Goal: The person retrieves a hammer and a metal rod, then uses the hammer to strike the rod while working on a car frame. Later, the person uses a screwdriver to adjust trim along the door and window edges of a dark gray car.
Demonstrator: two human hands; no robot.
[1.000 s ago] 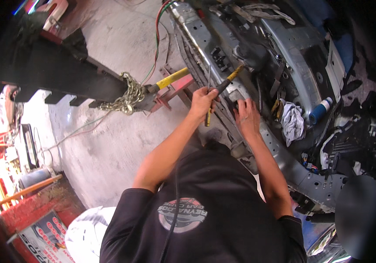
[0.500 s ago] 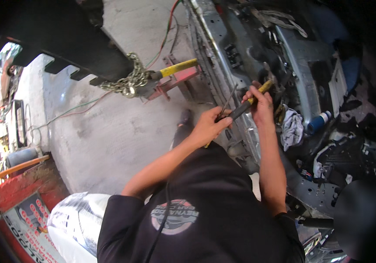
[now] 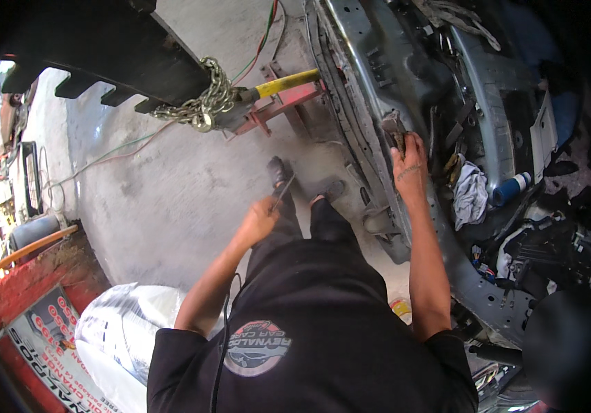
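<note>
My left hand [image 3: 261,221] is closed around a thin dark metal rod [image 3: 286,191], whose free end points up and to the right above the floor. Over the edge of the car body [image 3: 350,51], my right hand [image 3: 411,171] grips what looks like a hammer. The hammer's worn, brownish metal head [image 3: 392,123] sticks out beyond the fingers; most of its handle is hidden by the hand.
A heavy chain [image 3: 206,103] hangs around a black notched beam [image 3: 102,48] at upper left. A yellow bar [image 3: 287,83] lies by a red metal stand [image 3: 261,120]. A white rag [image 3: 471,196] and blue bottle [image 3: 512,188] rest inside the car body.
My hands have moved apart: the left one went down and left with the rod, letting go of the hammer's black grip. My right hand kept the hammer and tilted it differently.
</note>
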